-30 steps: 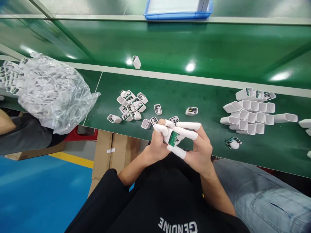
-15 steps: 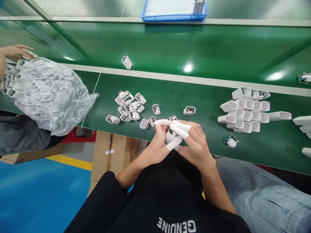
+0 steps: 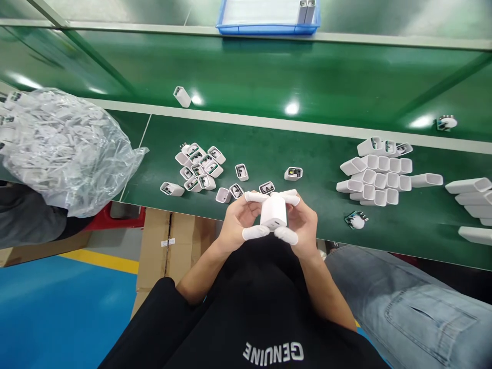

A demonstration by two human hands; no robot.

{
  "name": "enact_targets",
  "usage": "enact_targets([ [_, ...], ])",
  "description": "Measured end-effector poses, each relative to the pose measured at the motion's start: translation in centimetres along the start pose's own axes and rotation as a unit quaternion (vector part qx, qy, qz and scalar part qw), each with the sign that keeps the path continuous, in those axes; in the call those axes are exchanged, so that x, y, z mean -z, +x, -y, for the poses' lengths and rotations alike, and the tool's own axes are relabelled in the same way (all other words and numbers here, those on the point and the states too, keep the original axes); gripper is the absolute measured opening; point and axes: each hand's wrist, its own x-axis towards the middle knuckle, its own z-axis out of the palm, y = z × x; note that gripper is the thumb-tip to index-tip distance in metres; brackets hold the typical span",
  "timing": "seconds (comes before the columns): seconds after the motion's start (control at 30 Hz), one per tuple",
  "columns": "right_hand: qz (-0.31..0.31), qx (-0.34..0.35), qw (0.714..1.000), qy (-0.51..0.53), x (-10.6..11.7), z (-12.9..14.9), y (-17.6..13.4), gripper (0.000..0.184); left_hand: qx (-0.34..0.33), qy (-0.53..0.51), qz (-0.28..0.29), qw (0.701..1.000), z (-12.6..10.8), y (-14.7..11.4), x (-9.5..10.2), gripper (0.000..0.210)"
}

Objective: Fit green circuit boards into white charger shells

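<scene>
Between my two hands is a white charger (image 3: 273,211), its end face with a small oblong port tilted toward me. My left hand (image 3: 235,221) grips its left side with thumb and finger. From the right side, my right hand (image 3: 304,225) pinches the same charger. White finger cots cover several of my fingertips. Just beyond my fingers stand open white charger housings with circuit boards inside, one of them (image 3: 266,188) right behind my hands. A cluster of similar filled housings (image 3: 200,166) sits to the left.
Hollow white housings (image 3: 380,180) are grouped at right, with a loose circuit board (image 3: 356,220) nearer the edge. A clear plastic bag (image 3: 84,154) of white parts lies at left. Another board (image 3: 446,122) and a housing (image 3: 182,97) lie on the back strip, below a blue tray (image 3: 269,28).
My hands have turned the charger so its port end shows, and the fingers have spread to its sides. The housing and board on the back strip have shifted left. A co-worker's hand left view.
</scene>
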Motion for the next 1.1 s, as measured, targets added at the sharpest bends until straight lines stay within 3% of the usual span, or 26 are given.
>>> enact_targets([
  [0.13, 0.011, -0.036, 0.999, -0.007, 0.5, 0.2, 0.4, 0.052, 0.019, -0.014, -0.058, 0.998, 0.1, -0.3, -1.5, 0.056],
  [0.23, -0.004, -0.055, 0.998, -0.013, 0.8, 0.4, 0.8, 0.046, 0.047, -0.02, -0.091, 0.995, 0.2, -0.5, -2.5, 0.058],
  [0.5, -0.03, -0.128, 0.991, 0.028, 0.3, 0.7, 1.3, 0.045, 0.059, -0.05, -0.163, 0.984, 1.3, -0.5, -4.5, 0.05],
  [0.77, -0.002, -0.146, 0.988, 0.038, 0.8, 0.2, 1.0, 0.044, 0.06, -0.059, -0.184, 0.979, 2.3, -0.6, -5.2, 0.054],
  [0.93, 0.011, -0.066, 0.998, -0.009, 2.5, -1.0, -0.1, 0.047, 0.09, -0.093, -0.15, 0.98, 2.1, -1.4, -5.7, 0.05],
  [1.03, 0.041, 0.022, 0.996, -0.078, 4.9, -1.8, -1.4, 0.059, 0.124, -0.091, -0.101, 0.983, 3.4, -1.5, -5.3, 0.043],
  [1.1, 0.023, 0.062, 0.984, -0.163, 7.1, -2.4, -2.4, 0.058, 0.09, -0.031, -0.077, 0.992, 4.8, -1.0, -4.6, 0.044],
])
